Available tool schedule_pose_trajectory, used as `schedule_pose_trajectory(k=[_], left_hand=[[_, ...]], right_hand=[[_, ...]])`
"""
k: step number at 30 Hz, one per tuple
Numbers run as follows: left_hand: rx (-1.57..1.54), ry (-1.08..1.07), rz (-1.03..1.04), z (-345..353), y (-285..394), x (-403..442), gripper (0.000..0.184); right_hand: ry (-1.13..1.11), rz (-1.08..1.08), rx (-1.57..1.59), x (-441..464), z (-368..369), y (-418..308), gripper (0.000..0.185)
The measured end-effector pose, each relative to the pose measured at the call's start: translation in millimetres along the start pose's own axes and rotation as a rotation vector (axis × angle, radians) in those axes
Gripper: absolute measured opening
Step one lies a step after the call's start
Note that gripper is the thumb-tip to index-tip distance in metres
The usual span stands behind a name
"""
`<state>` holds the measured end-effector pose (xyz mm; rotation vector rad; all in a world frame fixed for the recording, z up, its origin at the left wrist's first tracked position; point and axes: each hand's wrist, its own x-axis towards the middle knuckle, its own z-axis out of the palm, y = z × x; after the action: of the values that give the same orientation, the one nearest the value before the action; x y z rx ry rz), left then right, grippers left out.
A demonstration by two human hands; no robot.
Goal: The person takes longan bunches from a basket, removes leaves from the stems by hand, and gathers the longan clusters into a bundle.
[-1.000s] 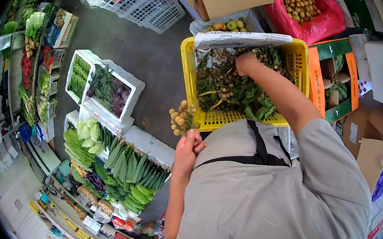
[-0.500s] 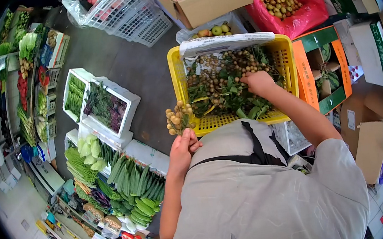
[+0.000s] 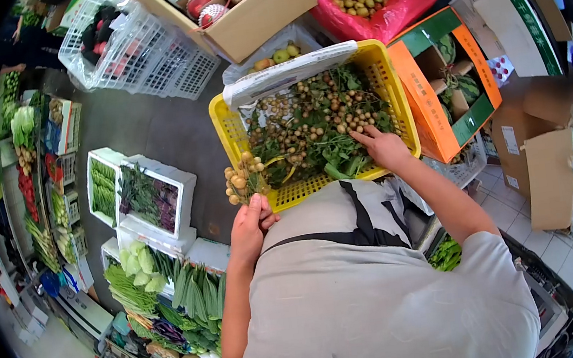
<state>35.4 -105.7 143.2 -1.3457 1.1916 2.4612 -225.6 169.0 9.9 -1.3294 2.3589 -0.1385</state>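
Fruit bunch [image 3: 238, 177], stem ends invisible inside left hand [image 3: 246, 229]

Worn on the head, the one camera looks forward and steeply down through a wide, round lens: the shirt [image 3: 378, 303] lies nearest at the bottom, left hand [image 3: 247, 231], right hand [image 3: 386, 149] and basket [image 3: 294, 194] close ahead, shelves [image 3: 11, 185] curving farther off at left.

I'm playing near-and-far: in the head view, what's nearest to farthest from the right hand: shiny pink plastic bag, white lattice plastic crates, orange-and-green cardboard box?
From the right hand:
1. Orange-and-green cardboard box: close, on the right.
2. Pink bag: farther ahead.
3. White crates: far ahead, left.
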Motion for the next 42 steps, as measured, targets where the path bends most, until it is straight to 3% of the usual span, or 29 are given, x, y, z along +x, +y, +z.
schedule_pose_trajectory(k=[4,7,10,13,15,16,18,20,26,28,33,42], left_hand=[[0.055,-0.027,0.008,2.9,6.9,2.2,0.032],[0.064,-0.03,0.009,6.2,12.7,2.0,0.032],[0.063,-0.042,-0.003,8.4,14.8,3.3,0.031],[0.064,-0.062,-0.015,10.2,17.0,4.2,0.031],[0.067,-0.079,-0.014,11.9,17.0,4.9,0.031],[0.057,-0.091,-0.01,11.8,16.8,5.5,0.031],[0.048,-0.1,0.001,7.7,17.1,6.0,0.031],[0.053,-0.099,0.038,2.1,14.1,6.2,0.031],[-0.1,-0.116,0.022,-2.4,11.7,11.8,0.03],[-0.114,-0.133,0.01,-0.4,12.2,13.6,0.03],[-0.145,-0.184,0.004,7.5,14.6,20.8,0.03],[-0.183,-0.283,0.019,29.3,45.5,13.9,0.028]], right_hand=[[0.144,-0.063,0.035,-9.4,-6.3,-5.7,0.053],[0.139,0.078,-0.002,-1.1,-19.0,-27.8,0.049],[-0.026,0.279,-0.02,26.2,-38.2,-57.3,0.042],[0.185,0.271,0.184,55.9,-40.0,-86.9,0.032],[0.288,-0.024,0.363,78.9,-15.9,-87.9,0.022],[0.293,-0.021,0.363,87.4,-9.0,-83.0,0.022],[-0.095,0.046,0.154,103.7,-0.6,-79.1,0.018],[0.128,0.077,0.26,84.1,-30.8,-70.6,0.021],[0.304,0.313,0.879,21.9,-109.3,-9.7,0.029],[0.389,0.493,1.353,7.4,-132.9,-10.7,0.028],[0.477,0.54,1.753,-14.3,-150.1,-8.9,0.02],[0.504,0.373,2.286,-11.9,-140.0,-36.6,0.015]])
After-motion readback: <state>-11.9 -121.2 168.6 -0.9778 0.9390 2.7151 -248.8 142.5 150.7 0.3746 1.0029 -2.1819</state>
